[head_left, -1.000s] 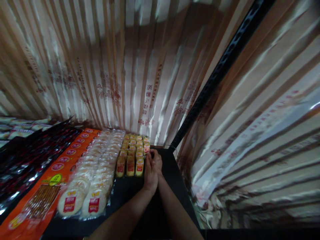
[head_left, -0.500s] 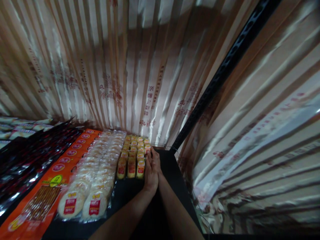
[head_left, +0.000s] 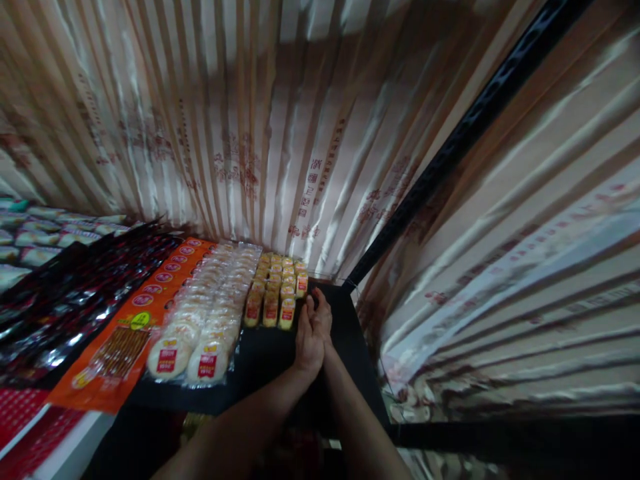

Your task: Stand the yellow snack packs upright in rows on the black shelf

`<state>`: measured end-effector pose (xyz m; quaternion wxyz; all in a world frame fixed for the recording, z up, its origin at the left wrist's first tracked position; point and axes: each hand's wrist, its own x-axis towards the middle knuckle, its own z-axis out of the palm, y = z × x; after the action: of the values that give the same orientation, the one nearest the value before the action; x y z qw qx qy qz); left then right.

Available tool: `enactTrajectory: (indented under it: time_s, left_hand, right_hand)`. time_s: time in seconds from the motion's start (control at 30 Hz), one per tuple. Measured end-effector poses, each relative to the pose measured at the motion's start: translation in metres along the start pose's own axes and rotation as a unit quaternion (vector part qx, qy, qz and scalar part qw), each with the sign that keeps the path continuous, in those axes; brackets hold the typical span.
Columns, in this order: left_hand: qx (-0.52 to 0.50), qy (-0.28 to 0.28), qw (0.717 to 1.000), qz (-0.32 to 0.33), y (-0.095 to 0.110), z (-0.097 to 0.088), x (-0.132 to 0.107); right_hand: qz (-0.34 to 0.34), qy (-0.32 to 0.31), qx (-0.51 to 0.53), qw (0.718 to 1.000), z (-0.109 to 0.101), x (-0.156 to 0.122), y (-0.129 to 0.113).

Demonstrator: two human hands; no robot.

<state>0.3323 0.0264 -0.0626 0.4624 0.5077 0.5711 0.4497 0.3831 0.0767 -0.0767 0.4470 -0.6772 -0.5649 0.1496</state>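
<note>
My left hand (head_left: 304, 343) and my right hand (head_left: 323, 319) stand side by side on edge, touching each other, on a black shelf (head_left: 345, 320). Their fingers stretch forward and I see nothing in them. They rest just right of rows of small yellow packs with red labels (head_left: 274, 293). The fingertips are close to the rightmost pack (head_left: 301, 285) but apart from it. Both forearms reach in from the bottom edge.
Left of the yellow packs lie two rows of clear bags of round white cakes (head_left: 210, 320), then orange packs (head_left: 135, 313) and dark glossy packs (head_left: 65, 293). Shiny striped sheeting (head_left: 280, 120) backs the shelf. A black perforated upright (head_left: 450, 147) rises at the shelf's right corner.
My view has drawn back, so the shelf's front edge now shows. Both hands have slipped slightly back from the yellow packs, still pressed together.
</note>
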Motion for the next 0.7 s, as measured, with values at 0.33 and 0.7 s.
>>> enactTrajectory:
  time_s: [0.33,0.7]
  left_hand:
    - [0.065,-0.042,0.995,0.063,-0.025,-0.052,-0.125]
    - [0.085,-0.157,0.980,0.092,-0.078,-0.141,-0.217]
  right_hand:
    - [0.085,0.021,0.105,0.991,-0.021,-0.126,-0.023]
    - [-0.012,-0.095,0.059,0.994,-0.021,-0.244,-0.050]
